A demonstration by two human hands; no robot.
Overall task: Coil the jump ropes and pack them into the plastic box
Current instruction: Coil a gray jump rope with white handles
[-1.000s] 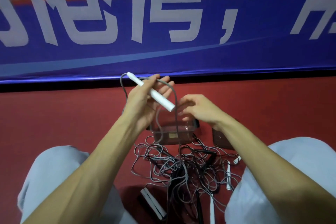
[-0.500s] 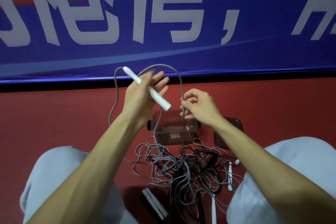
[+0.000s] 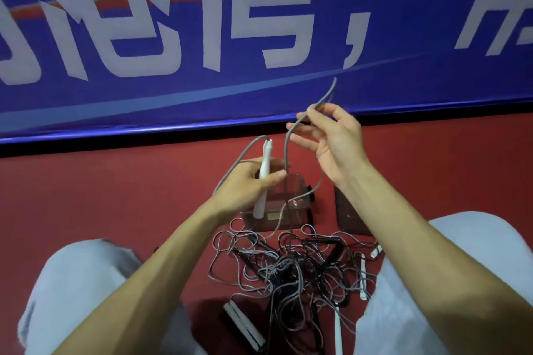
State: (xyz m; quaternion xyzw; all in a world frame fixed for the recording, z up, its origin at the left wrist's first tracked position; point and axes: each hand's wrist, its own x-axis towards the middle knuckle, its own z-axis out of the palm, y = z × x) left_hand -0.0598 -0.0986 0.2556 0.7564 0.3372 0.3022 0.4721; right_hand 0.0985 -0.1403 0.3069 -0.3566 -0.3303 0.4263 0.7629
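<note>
My left hand (image 3: 251,184) grips a white jump-rope handle (image 3: 264,174), held nearly upright above the clear plastic box (image 3: 300,204). A grey cord (image 3: 287,153) runs from the handle's top, loops down and rises to my right hand (image 3: 331,135), which pinches it between thumb and fingertips, raised up and to the right. The cord's upper part sticks out above the fingers. A tangled pile of grey and black jump ropes (image 3: 291,271) lies on the red floor between my knees, in front of the box.
The box's lid (image 3: 349,210) lies to the right of the box. Loose white handles lie in the pile: a pair (image 3: 245,323) at front left, one (image 3: 362,277) at right. A blue banner (image 3: 259,37) closes off the far side. My knees flank the pile.
My right hand has risen up and to the right, pulling the grey cord with it. My left hand has dropped lower and turned the white handle from slanted to nearly upright.
</note>
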